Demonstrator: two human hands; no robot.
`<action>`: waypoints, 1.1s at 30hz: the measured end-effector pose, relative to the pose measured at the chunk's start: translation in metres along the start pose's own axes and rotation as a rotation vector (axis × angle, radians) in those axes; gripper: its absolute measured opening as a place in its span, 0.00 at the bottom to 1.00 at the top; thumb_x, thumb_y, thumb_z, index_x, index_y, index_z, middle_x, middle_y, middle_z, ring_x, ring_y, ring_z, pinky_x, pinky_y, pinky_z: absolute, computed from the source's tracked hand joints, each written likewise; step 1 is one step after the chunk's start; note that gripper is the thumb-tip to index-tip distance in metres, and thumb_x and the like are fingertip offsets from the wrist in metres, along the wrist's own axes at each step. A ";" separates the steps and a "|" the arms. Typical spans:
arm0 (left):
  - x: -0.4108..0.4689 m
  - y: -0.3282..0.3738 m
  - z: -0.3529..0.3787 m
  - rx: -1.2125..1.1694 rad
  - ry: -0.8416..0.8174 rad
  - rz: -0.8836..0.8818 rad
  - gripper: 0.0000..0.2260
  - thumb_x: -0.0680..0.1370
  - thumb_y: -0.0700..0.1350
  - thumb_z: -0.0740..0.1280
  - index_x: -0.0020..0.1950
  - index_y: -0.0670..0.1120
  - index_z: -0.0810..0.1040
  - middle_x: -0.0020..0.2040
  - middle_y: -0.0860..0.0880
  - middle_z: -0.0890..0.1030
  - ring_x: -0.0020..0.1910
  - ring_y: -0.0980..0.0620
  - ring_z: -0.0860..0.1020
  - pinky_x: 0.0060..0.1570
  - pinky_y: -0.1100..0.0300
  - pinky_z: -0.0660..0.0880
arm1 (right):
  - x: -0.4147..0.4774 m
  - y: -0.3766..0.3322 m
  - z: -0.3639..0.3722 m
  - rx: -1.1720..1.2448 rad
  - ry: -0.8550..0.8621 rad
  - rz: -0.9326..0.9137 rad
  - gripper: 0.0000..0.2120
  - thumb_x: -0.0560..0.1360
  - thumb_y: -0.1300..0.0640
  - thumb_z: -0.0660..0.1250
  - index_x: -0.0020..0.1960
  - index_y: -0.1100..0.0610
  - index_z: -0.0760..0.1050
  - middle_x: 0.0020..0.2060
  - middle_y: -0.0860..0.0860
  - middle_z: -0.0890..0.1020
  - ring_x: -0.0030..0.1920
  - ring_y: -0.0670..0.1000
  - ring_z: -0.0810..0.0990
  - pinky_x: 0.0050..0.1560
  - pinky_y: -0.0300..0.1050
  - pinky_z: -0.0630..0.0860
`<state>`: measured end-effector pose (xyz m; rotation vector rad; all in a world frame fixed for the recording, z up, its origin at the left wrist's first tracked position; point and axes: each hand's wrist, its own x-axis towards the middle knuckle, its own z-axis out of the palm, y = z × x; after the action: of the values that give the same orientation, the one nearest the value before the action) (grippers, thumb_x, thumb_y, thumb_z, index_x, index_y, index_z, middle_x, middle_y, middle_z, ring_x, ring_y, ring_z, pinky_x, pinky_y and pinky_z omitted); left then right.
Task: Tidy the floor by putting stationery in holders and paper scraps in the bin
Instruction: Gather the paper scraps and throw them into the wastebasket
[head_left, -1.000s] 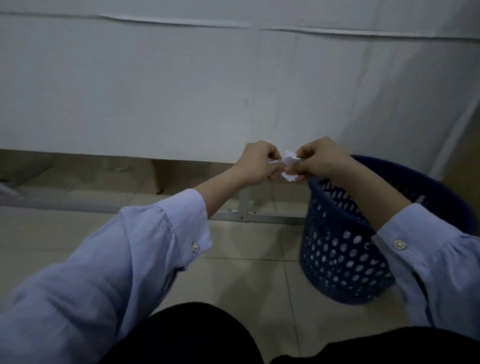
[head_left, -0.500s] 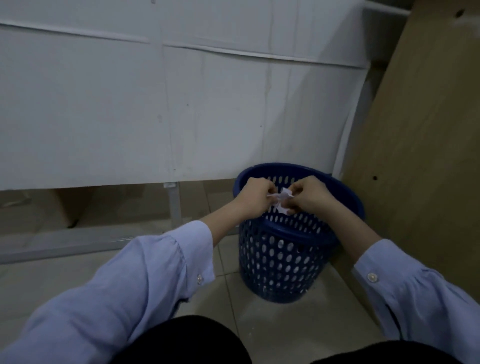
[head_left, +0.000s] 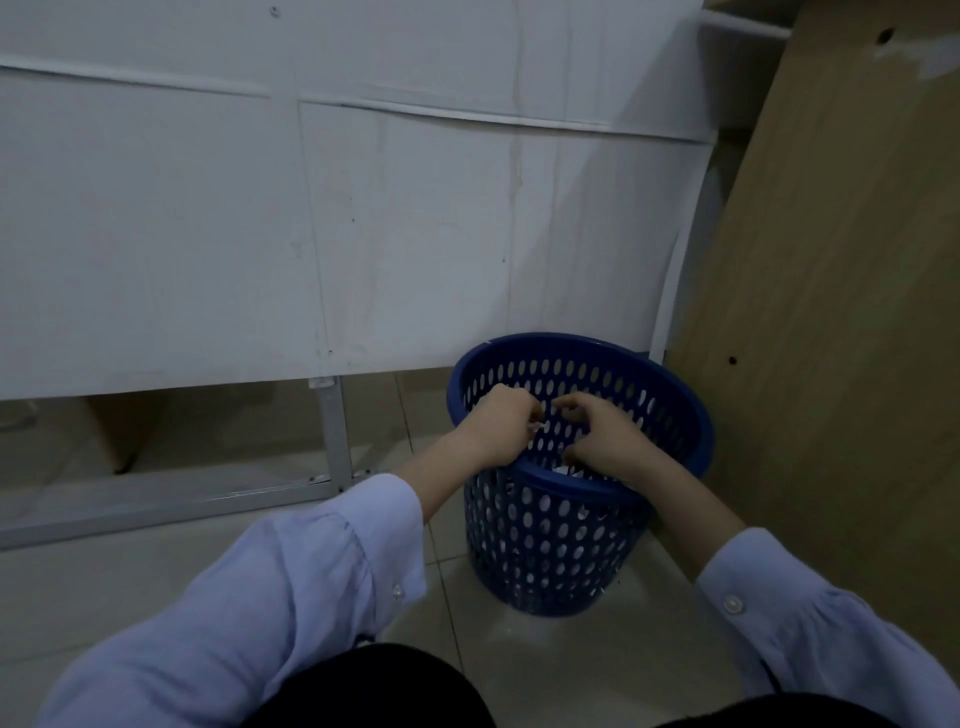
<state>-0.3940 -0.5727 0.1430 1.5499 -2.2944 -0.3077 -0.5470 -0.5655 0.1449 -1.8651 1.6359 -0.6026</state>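
Note:
A blue perforated plastic bin (head_left: 540, 540) stands on the tiled floor beside a wooden panel. Both my hands hover over its open mouth. My left hand (head_left: 496, 428) has its fingers pinched on a tiny white paper scrap (head_left: 535, 426) above the near rim. A small gap separates it from my right hand (head_left: 597, 439), whose fingers are curled loosely apart with nothing visible in them. White paper (head_left: 563, 471) lies inside the bin, just under my right hand.
A white partition panel (head_left: 260, 234) on a metal frame (head_left: 332, 436) fills the far side. A tall wooden board (head_left: 831, 312) stands right against the bin. Bare tiled floor (head_left: 545, 654) lies in front of the bin.
The hands came over the bin's mouth and pulled apart. The scrap held between them is gone from my right hand, and white paper now lies in the bin.

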 end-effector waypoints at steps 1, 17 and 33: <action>0.000 0.000 0.001 0.001 0.002 -0.001 0.14 0.80 0.39 0.61 0.64 0.41 0.76 0.58 0.41 0.80 0.56 0.45 0.78 0.58 0.54 0.75 | 0.000 0.000 0.000 -0.029 0.000 -0.016 0.35 0.69 0.71 0.70 0.71 0.51 0.65 0.68 0.54 0.71 0.62 0.53 0.74 0.50 0.43 0.77; -0.013 0.003 -0.001 -0.135 0.135 -0.009 0.08 0.76 0.35 0.66 0.53 0.39 0.82 0.50 0.43 0.84 0.49 0.49 0.81 0.56 0.57 0.77 | 0.003 -0.004 0.005 -0.453 0.055 -0.071 0.30 0.75 0.65 0.66 0.75 0.56 0.60 0.77 0.59 0.41 0.76 0.61 0.54 0.72 0.51 0.61; -0.033 0.003 -0.028 0.278 0.263 0.008 0.10 0.77 0.47 0.65 0.57 0.51 0.80 0.51 0.52 0.83 0.62 0.50 0.73 0.73 0.46 0.41 | -0.005 -0.007 0.003 -0.666 0.267 -0.165 0.28 0.76 0.44 0.66 0.73 0.47 0.65 0.74 0.52 0.65 0.75 0.55 0.59 0.73 0.65 0.43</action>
<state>-0.3745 -0.5408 0.1638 1.5983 -2.2029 0.2156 -0.5404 -0.5597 0.1478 -2.4976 2.0420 -0.4099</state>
